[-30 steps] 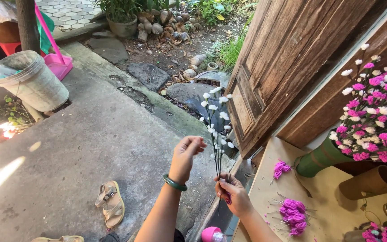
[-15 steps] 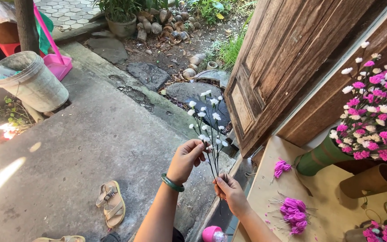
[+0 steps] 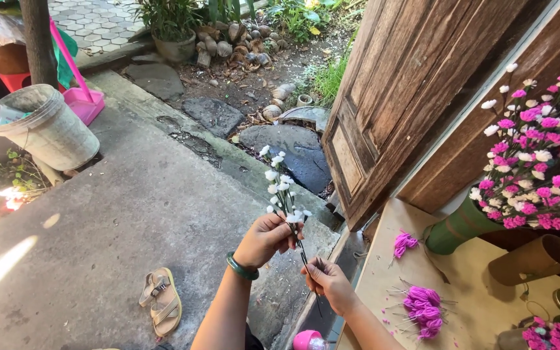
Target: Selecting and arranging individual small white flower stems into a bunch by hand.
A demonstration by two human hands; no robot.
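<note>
Head view, the only one supplied. A small bunch of white flowers on thin dark stems is held upright over the concrete step. The left hand is closed round the stems just under the heads, fingers curled and pressed together, with a few blossoms showing right above the knuckles. A green bangle is worn on that wrist. The right hand sits lower and to the right, its fingertips pinched on the lower stems; the stem ends are seen to run down past it. Whether anything is wound round the stems cannot be told. As judged from the layout, the bunch is gathered but not yet placed: loose pink flowers lie on the tan table at right, a further pink tuft beside a green vase already filled with pink and white blooms, so more work appears left. A sandal lies on the concrete, well apart from the hands; a bucket stands further off at left.
</note>
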